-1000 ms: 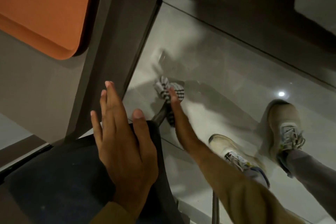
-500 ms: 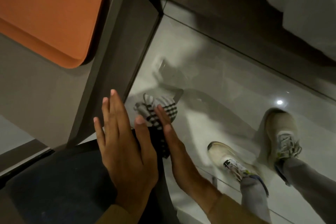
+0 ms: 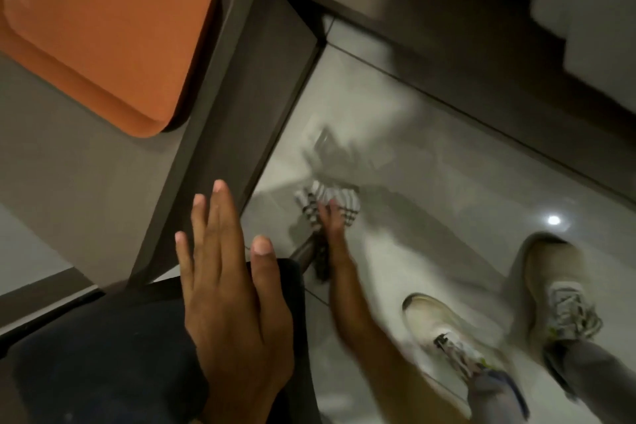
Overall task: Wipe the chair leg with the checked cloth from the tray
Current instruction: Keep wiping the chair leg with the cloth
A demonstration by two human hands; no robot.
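Note:
My right hand (image 3: 332, 220) reaches down past the seat and grips the checked black-and-white cloth (image 3: 327, 201), which is bunched around the lower part of the dark chair leg (image 3: 304, 251). Only a short stretch of the leg shows above the cloth. My left hand (image 3: 230, 286) lies flat with fingers spread on the dark chair seat (image 3: 103, 354), holding nothing. The orange tray (image 3: 103, 27) sits on the grey table at the upper left, with nothing visible in it.
The grey table's dark edge (image 3: 220, 113) runs diagonally right beside the chair. Glossy pale floor tiles (image 3: 430, 165) lie below. My two pale sneakers (image 3: 447, 330) stand at the lower right. A dark skirting band (image 3: 481, 79) and white fabric cross the top right.
My right hand has slid the cloth back down the chair leg, away from the seat, after having come up close to the seat. The left hand has stayed flat on the seat.

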